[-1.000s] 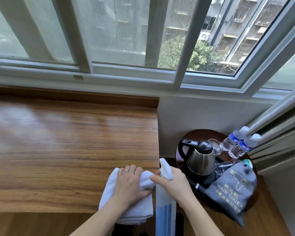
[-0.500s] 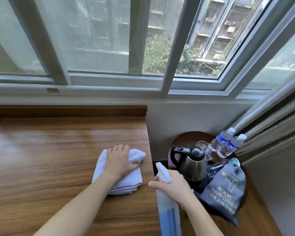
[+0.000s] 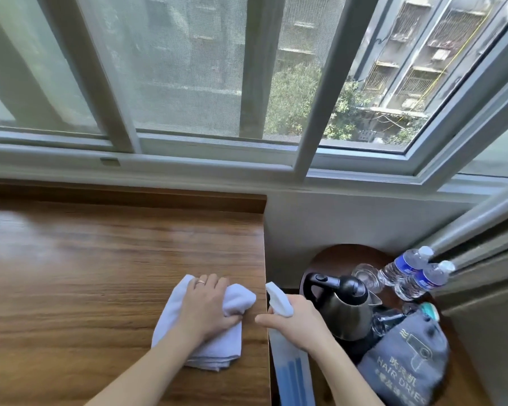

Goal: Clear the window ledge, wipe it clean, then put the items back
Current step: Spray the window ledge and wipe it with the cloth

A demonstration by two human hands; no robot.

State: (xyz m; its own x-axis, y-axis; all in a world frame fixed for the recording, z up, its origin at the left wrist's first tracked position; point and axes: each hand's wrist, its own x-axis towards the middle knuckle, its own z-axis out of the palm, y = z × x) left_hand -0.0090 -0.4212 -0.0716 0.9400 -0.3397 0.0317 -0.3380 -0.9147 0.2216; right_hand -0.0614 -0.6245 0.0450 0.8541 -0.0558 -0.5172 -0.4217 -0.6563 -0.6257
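A wide window [image 3: 247, 83] with pale grey sliding frames fills the upper half of the view, looking out on trees and apartment blocks; below it runs a broad wooden ledge [image 3: 100, 273] with a warm brown grain, bare apart from one cloth. The ledge ends in a straight edge at the right; past that edge, lower down, sits a small round dark wooden table [image 3: 340, 256].

The left hand [image 3: 207, 306] lies palm-down on a folded white cloth [image 3: 217, 350], fingers spread flat and pressing it against the ledge near the right edge; a ring shows on one finger. The cloth is bunched under the fingertips and hangs in folded layers toward the viewer.

The right hand [image 3: 298, 322] is wrapped around the neck of a spray bottle [image 3: 291, 367], just off the ledge's right edge; the white nozzle points toward the window, and the clear body with blue liquid slopes down toward the viewer. The two hands are close together but not touching.

On the round table stand a steel electric kettle [image 3: 345, 309] with a black handle and lid; a clear glass [image 3: 367, 275] just behind it; two plastic water bottles [image 3: 414, 273] with blue labels, side by side by the curtain [image 3: 487, 273]; and a grey drawstring bag [image 3: 405, 361] printed "HAIR DRIER", leaning at the front.
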